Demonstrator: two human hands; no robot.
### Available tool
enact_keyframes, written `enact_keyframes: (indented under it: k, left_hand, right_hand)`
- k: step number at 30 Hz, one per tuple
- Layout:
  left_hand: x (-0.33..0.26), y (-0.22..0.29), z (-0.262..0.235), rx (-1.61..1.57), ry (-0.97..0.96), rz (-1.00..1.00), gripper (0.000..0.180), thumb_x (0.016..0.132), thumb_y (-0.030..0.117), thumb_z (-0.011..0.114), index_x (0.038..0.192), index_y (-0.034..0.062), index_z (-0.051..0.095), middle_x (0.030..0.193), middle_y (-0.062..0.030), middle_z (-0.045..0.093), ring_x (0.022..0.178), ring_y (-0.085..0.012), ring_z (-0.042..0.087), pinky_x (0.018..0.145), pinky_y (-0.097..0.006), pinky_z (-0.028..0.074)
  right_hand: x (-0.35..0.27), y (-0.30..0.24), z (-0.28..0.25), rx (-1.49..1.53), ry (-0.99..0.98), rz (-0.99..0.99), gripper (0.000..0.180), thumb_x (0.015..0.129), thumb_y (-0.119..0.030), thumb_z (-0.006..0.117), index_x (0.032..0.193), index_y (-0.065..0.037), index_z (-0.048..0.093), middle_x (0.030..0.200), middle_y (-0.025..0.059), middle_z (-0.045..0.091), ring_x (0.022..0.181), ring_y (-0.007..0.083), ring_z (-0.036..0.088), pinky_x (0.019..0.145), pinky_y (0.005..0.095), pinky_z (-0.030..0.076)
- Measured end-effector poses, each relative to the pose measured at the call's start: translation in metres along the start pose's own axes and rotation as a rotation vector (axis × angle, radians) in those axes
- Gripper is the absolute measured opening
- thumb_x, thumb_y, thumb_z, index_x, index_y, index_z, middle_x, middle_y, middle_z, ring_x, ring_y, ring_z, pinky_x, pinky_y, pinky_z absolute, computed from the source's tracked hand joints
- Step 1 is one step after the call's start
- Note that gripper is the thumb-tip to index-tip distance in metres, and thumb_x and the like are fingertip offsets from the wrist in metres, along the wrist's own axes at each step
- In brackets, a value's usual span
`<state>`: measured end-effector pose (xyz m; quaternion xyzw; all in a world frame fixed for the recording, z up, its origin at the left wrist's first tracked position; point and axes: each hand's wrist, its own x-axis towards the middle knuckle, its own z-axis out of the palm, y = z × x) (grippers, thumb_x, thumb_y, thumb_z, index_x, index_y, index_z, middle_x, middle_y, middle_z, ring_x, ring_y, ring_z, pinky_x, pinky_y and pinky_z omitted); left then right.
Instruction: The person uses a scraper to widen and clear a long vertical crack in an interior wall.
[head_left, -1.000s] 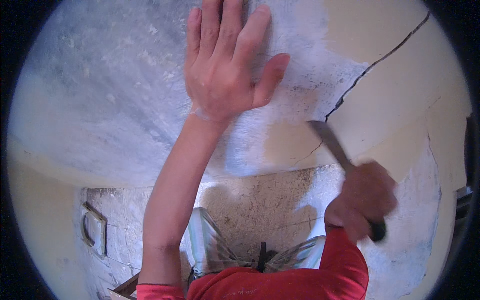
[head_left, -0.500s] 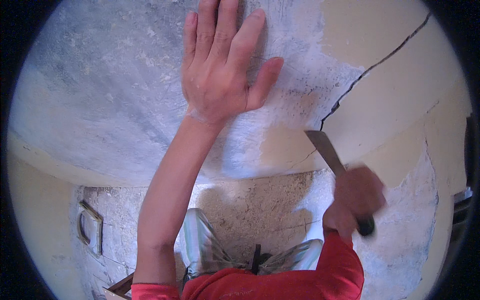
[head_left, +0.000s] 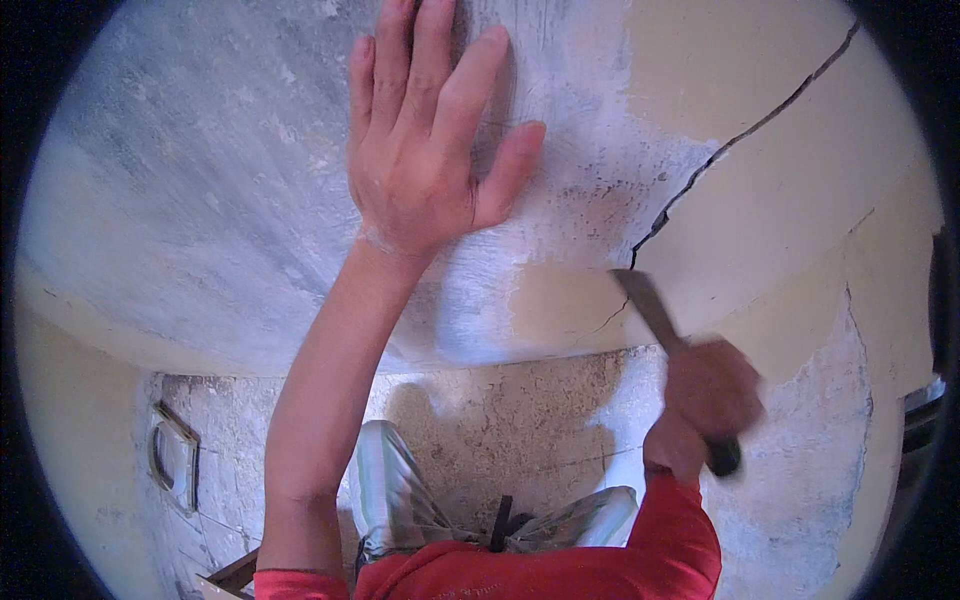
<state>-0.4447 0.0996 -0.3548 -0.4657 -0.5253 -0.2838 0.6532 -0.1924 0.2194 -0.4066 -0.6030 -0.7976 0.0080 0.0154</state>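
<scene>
My left hand (head_left: 418,175) lies flat against the wall (head_left: 250,190), fingers spread and thumb out to the right, with nothing in it. Lower right, my right hand (head_left: 712,385) is closed round a knife (head_left: 648,308) with a broad, dull metal blade and a dark handle. Its slanted tip is by the lower end of a long dark crack (head_left: 720,152); whether it touches the wall I cannot tell. Motion blurs the right hand slightly. Bare grey-white plaster shows under my left hand, and yellowish paint (head_left: 790,190) lies on both sides of the crack.
A roughly framed object with a round opening (head_left: 174,458) is at the lower left. Close to my left elbow is the corner of a wooden box or board (head_left: 232,575). My bent knees (head_left: 385,470) are below the wall's lower edge. Dark items (head_left: 922,425) stand at the far right.
The whole view has shifted a little, so the hands and wall appear slightly farther left. The knife is still in my right hand, its tip near the crack's lower end.
</scene>
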Motion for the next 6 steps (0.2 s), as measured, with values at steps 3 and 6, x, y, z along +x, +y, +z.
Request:
enact_keyframes:
  k: [3, 6]
  left_hand:
    - [0.002, 0.002, -0.011, -0.011, -0.024, -0.015, 0.053, 0.091, 0.042, 0.052, 0.126, 0.0022, 0.053, 0.132, -0.0318, 0.049, 0.127, -0.0486, 0.043, 0.104, -0.054, 0.032]
    - [0.007, -0.001, -0.014, 0.004, -0.050, -0.023, 0.056, 0.090, 0.043, 0.053, 0.129, 0.0024, 0.051, 0.133, -0.0315, 0.048, 0.128, -0.0480, 0.042, 0.105, -0.054, 0.030]
  right_hand:
    - [0.027, -0.005, 0.041, 0.146, 0.255, -0.357, 0.014, 0.079, -0.025, 0.064, 0.074, -0.012, 0.064, 0.072, 0.0091, 0.065, 0.067, 0.0271, 0.064, 0.058, 0.0375, 0.051]
    - [0.022, -0.011, 0.032, 0.766, 0.384, -1.135, 0.021, 0.077, -0.034, 0.068, 0.082, -0.014, 0.072, 0.073, 0.0094, 0.070, 0.068, 0.0332, 0.069, 0.056, 0.0405, 0.056]
